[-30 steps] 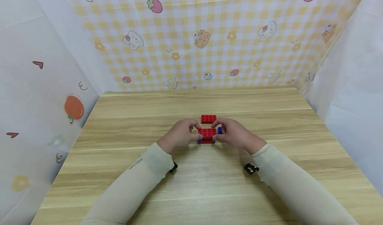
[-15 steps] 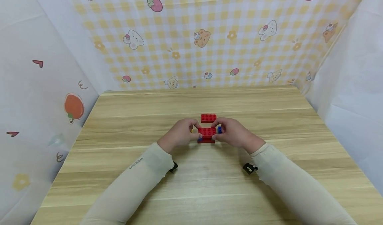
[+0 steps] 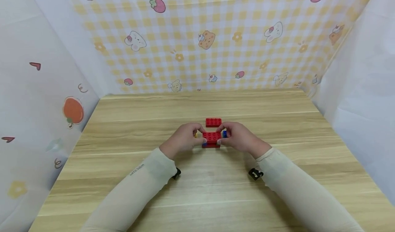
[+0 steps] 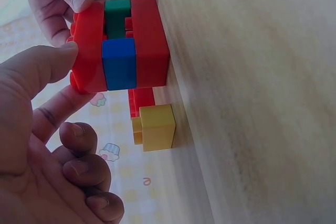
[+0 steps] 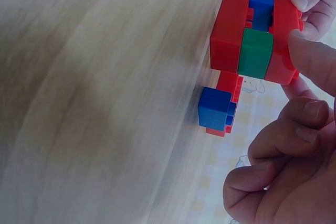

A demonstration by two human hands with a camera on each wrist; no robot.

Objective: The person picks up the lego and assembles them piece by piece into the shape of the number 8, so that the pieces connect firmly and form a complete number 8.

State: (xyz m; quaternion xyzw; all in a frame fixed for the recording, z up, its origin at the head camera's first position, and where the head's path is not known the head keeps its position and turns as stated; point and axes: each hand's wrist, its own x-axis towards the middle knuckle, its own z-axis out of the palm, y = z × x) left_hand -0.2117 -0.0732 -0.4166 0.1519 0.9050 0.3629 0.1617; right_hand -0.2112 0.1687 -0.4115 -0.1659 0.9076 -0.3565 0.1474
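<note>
Thumb and index finger of my left hand (image 3: pixel 184 140) pinch the left end of a red studded building brick (image 3: pixel 211 136). At its right end my right hand (image 3: pixel 240 138) pinches the same brick between thumb and index finger. That brick lies on top of a small blue block (image 4: pixel 119 64) at the left and a small green block (image 5: pixel 256 53) at the right. Both small blocks stand on a lower red brick (image 4: pixel 151 45) on the table, with a gap between them. The other fingers of both hands are curled loosely, holding nothing.
Just behind the stack lies another red brick (image 3: pixel 213 122). A small yellow block (image 4: pixel 157 128) sits beyond the left hand, and a small blue block (image 5: pixel 214 109) beyond the right. Wood-grain table (image 3: pixel 197 191); patterned cloth (image 3: pixel 172 29) hangs behind it.
Both hands keep their hold on the upper red brick, and the stack looks the same. Only the head view has shifted slightly.
</note>
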